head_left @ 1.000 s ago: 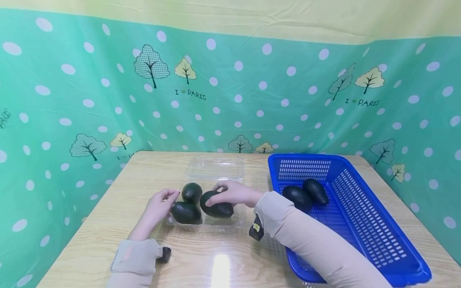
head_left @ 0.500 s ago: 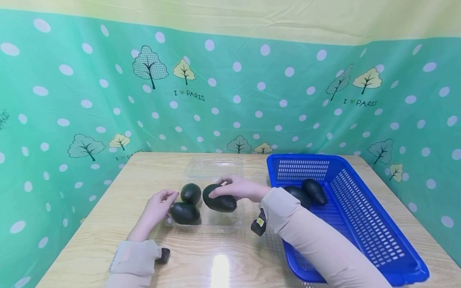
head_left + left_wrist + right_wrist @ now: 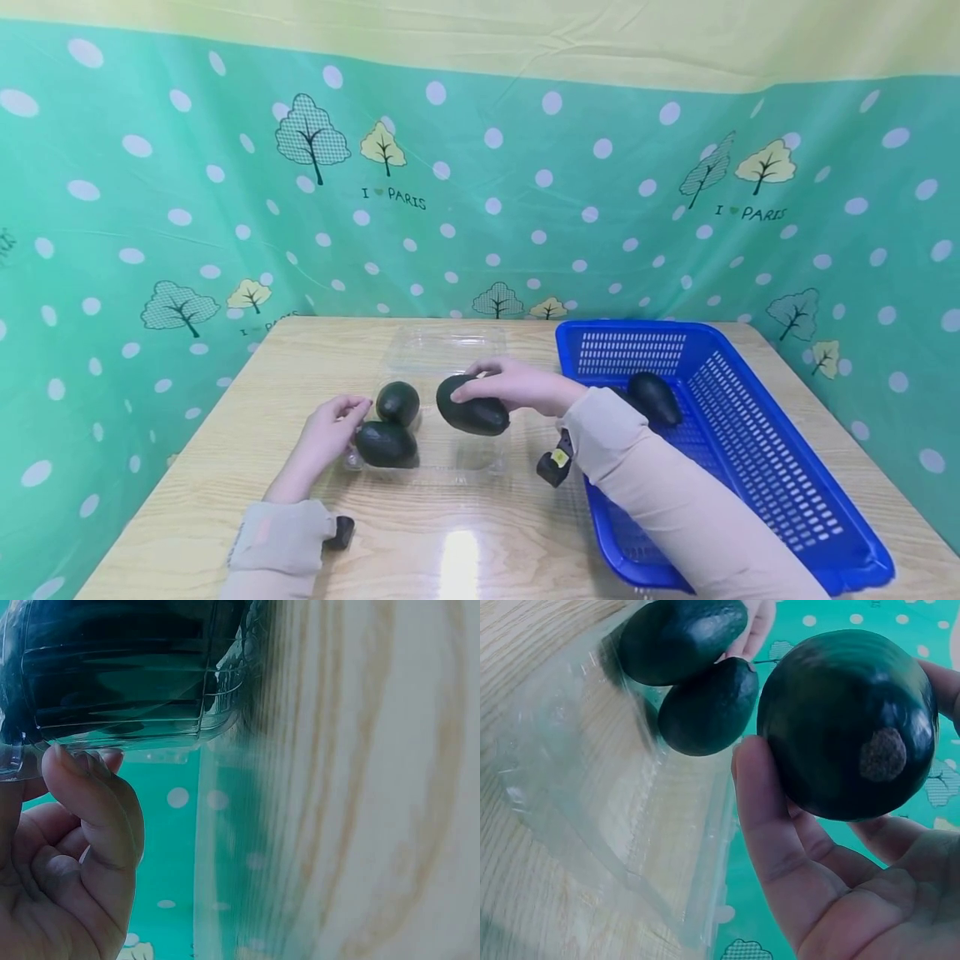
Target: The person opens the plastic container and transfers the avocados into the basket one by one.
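My right hand (image 3: 517, 385) grips a dark green avocado (image 3: 472, 406), held up over the right part of a clear plastic clamshell box (image 3: 480, 475). The right wrist view shows fingers and thumb round this avocado (image 3: 847, 720), its stem scar facing the camera. Two more avocados lie in the box's left part: one rounder-looking behind (image 3: 397, 403) and another avocado (image 3: 386, 444) in front. At the box's left side, my left hand (image 3: 335, 427) pinches the rim; the left wrist view has its fingertips (image 3: 64, 761) at the plastic edge.
To the right stands a blue perforated plastic basket (image 3: 750, 400) with an avocado (image 3: 654, 398) and part of another behind the right sleeve. The box's clear lid (image 3: 448, 348) lies folded back on the wooden table (image 3: 322, 358). A polka-dot curtain (image 3: 510, 208) hangs behind.
My right hand has lifted the avocado up from the box and carried it a little to the right, towards the basket. The left hand has stayed at the box's rim.
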A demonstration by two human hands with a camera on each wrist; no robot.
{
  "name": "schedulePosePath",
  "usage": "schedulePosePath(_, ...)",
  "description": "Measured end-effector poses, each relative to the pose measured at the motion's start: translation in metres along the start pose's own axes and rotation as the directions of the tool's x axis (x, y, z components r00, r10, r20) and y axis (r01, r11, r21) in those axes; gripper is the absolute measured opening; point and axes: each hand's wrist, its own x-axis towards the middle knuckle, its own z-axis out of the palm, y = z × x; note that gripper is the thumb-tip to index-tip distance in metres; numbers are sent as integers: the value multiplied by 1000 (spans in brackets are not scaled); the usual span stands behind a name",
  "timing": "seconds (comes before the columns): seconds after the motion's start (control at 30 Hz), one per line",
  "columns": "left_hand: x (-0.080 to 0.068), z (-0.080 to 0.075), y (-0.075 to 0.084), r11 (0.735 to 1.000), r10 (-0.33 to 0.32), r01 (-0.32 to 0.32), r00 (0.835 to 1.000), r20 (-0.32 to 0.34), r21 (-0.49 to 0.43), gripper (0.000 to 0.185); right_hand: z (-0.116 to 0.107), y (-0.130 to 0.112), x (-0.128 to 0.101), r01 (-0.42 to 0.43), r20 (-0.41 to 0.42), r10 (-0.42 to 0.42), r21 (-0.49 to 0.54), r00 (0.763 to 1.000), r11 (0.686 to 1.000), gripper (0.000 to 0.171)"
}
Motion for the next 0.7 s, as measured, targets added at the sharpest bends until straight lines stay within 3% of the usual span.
schedulePosePath(0.7,-1,0,2,1000,0,0,1000,3,-6,44,-14,9,-21,2,-20,-1,40,1000,999,55)
